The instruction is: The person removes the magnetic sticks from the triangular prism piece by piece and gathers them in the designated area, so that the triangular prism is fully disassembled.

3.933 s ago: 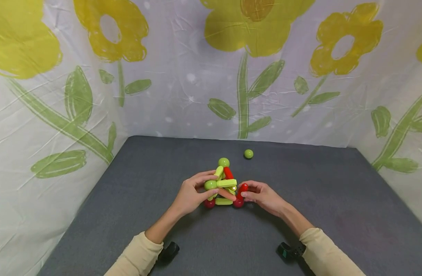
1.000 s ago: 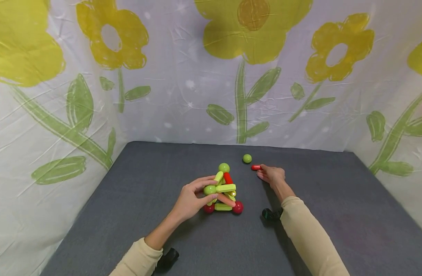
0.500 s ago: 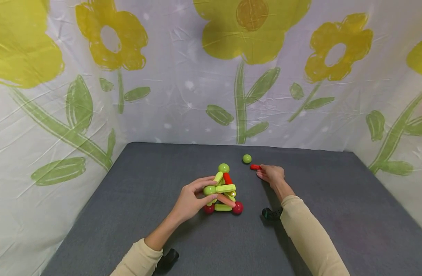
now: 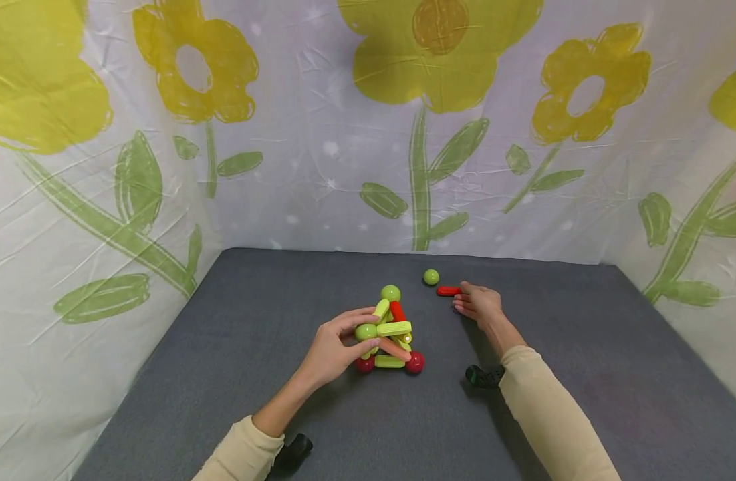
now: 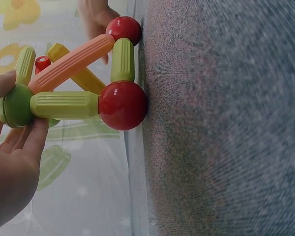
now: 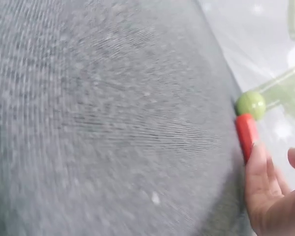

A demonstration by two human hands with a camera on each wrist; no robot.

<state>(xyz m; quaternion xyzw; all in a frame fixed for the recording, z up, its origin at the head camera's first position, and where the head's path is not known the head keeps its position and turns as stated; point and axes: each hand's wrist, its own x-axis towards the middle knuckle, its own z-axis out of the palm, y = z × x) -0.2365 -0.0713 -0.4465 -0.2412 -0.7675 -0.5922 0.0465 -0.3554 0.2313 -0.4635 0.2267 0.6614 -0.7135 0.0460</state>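
Just left of my right hand [image 4: 477,302], the red stick [image 4: 448,291] lies on the table [image 4: 368,427], its long axis running left to right.
My right hand, much the nearer, has its fingers out at the stick's right end and its thumb clear, gripping nothing; I can't tell if the fingertips touch. Just beyond the stick's left end sits a loose green ball [image 4: 430,276]; nearer and to the left, my left hand [image 4: 339,341] pinches a corner ball [image 4: 365,332] of the frame [image 4: 394,329].

"Can you read any words, labels or numbers?"
"No, nothing I can make out."
"Any brand or sign?"
"None legible in any of the three views."
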